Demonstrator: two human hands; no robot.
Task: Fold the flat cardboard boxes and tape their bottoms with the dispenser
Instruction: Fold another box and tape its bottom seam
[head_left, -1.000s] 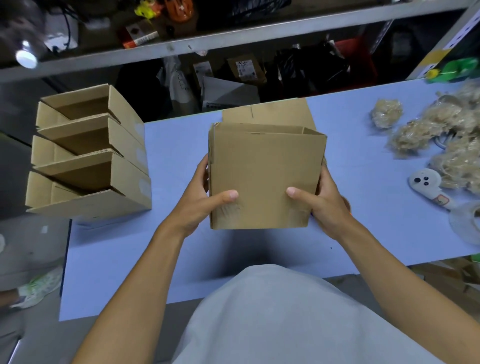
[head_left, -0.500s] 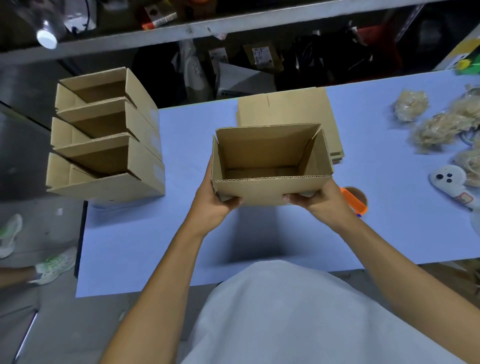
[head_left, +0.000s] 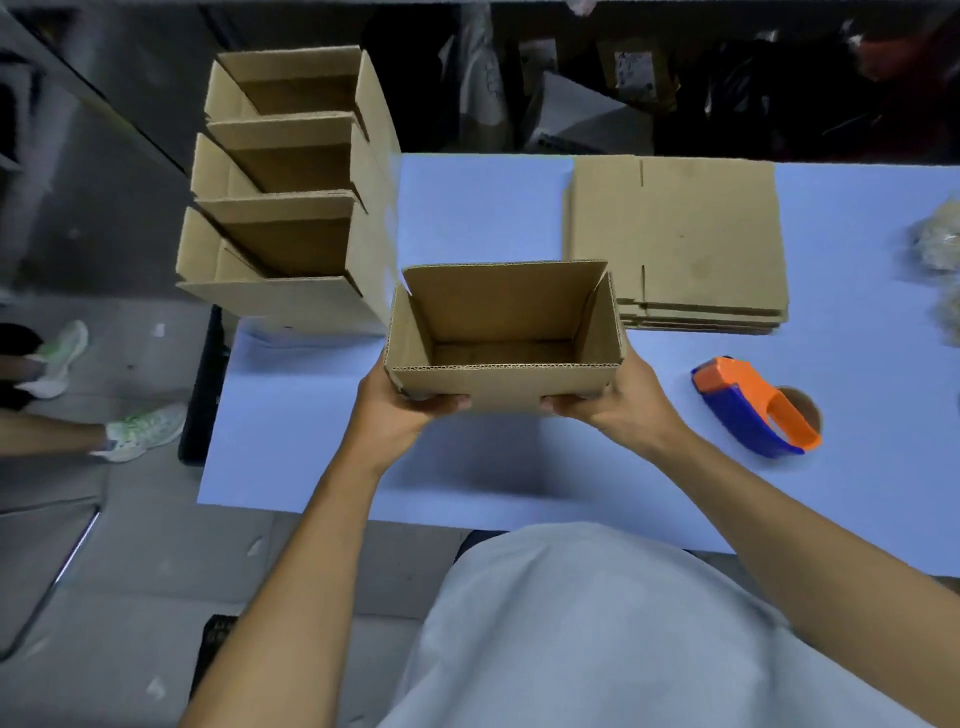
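Observation:
An erected cardboard box (head_left: 506, 317) hangs above the blue table (head_left: 311, 415), open side up toward me. My left hand (head_left: 397, 410) grips its lower left corner and my right hand (head_left: 618, 405) grips its lower right corner, fingers curled underneath. Behind it to the right lies a stack of flat cardboard boxes (head_left: 680, 239). An orange and blue tape dispenser (head_left: 753, 408) rests on the table just right of my right hand. At the table's left end stand three folded boxes (head_left: 291, 208), nested one behind another with their openings up.
Clumps of pale packing filler (head_left: 940, 244) lie at the far right edge. Dark clutter and bags sit behind the table. Another person's feet in white-green shoes (head_left: 124, 431) stand on the floor to the left of the table.
The box has tipped from its side facing me to open side up and has shifted left toward the folded boxes. The view has swung left, and the tape dispenser now shows fully.

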